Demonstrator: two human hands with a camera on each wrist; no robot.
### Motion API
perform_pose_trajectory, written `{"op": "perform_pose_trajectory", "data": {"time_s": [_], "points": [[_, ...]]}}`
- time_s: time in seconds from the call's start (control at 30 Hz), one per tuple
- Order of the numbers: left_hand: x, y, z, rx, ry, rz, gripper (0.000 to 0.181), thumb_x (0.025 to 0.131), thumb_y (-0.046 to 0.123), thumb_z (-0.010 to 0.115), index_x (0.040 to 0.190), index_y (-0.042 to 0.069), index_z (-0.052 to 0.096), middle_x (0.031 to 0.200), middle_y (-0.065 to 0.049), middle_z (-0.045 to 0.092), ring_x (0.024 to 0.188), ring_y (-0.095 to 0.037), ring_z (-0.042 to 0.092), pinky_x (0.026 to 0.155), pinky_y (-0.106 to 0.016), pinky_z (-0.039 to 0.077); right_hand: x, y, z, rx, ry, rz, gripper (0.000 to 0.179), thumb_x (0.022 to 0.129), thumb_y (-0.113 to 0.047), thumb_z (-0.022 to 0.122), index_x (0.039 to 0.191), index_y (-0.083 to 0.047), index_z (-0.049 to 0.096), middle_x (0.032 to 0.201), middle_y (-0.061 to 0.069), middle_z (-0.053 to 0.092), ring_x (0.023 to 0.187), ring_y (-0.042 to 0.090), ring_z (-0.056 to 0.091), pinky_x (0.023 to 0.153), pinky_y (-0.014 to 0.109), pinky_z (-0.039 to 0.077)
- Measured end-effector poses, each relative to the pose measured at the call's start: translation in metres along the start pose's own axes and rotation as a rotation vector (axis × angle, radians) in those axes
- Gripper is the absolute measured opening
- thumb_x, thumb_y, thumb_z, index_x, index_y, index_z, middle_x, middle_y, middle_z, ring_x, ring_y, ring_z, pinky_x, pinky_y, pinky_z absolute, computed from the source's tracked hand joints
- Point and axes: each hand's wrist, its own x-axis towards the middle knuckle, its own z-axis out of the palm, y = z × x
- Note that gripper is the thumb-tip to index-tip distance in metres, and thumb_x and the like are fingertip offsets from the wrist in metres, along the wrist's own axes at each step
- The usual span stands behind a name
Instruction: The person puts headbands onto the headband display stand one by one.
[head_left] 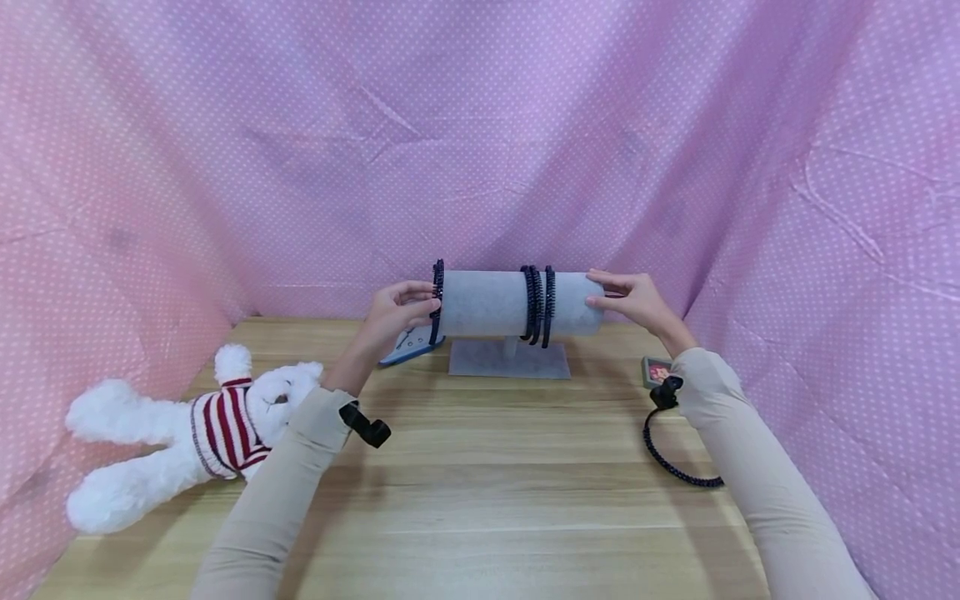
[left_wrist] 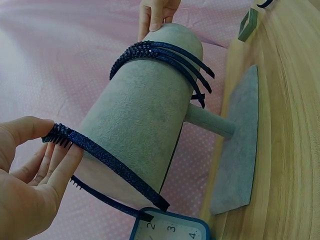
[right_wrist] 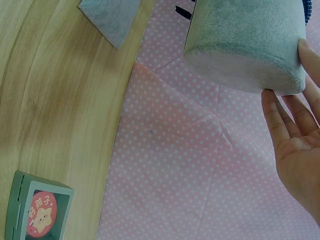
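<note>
My left hand [head_left: 393, 315] pinches a dark, toothed headband [left_wrist: 107, 155] at its top, between thumb and fingers. This headband sits around the left end of a grey, roll-shaped headband stand [head_left: 483, 302], its two ends hanging down. Farther right on the roll, three similar dark headbands [head_left: 536, 304] stand close together. My right hand [right_wrist: 300, 145] touches the right end of the roll, fingers fairly straight against the end face and its edge. A post joins the roll to a flat grey base [left_wrist: 237, 165] on the table.
Behind the stand's left end lies a blue-rimmed clock [left_wrist: 170, 227] with numbers. A white plush bear [head_left: 225, 425] in a striped sweater lies at left. Another dark headband [head_left: 675, 473] and a small green-framed box [right_wrist: 40, 207] are at right on the wooden table [head_left: 480, 500]. Pink dotted cloth [head_left: 480, 150] surrounds it.
</note>
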Motion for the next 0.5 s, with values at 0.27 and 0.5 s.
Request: {"op": "perform_pose_trajectory", "data": {"time_s": [0.27, 0.5], "points": [[0.0035, -0.001, 0.0028, -0.003, 0.007, -0.017, 0.041, 0.095, 0.005, 0.07, 0.132, -0.007, 0.057, 0.103, -0.001, 0.063, 0.094, -0.01, 0.066, 0.085, -0.028, 0.062, -0.0002, -0.0003, 0.0006, 0.012, 0.005, -0.003, 0.056, 0.091, -0.021, 0.078, 0.144, -0.014, 0.059, 0.156, 0.008, 0.048, 0.136, 0.031, 0.056, 0.096, 0.014, 0.052], [0.0035, 0.0014, 0.0077, 0.038, 0.004, -0.037, 0.041, 0.095, 0.006, 0.07, 0.133, -0.006, 0.058, 0.106, -0.002, 0.063, 0.094, -0.009, 0.067, 0.088, -0.03, 0.062, -0.0001, 0.0008, 0.0005, 0.011, 0.012, -0.009, 0.055, 0.091, -0.022, 0.079, 0.142, -0.015, 0.061, 0.156, 0.007, 0.05, 0.135, 0.031, 0.057, 0.095, 0.014, 0.053]]}}
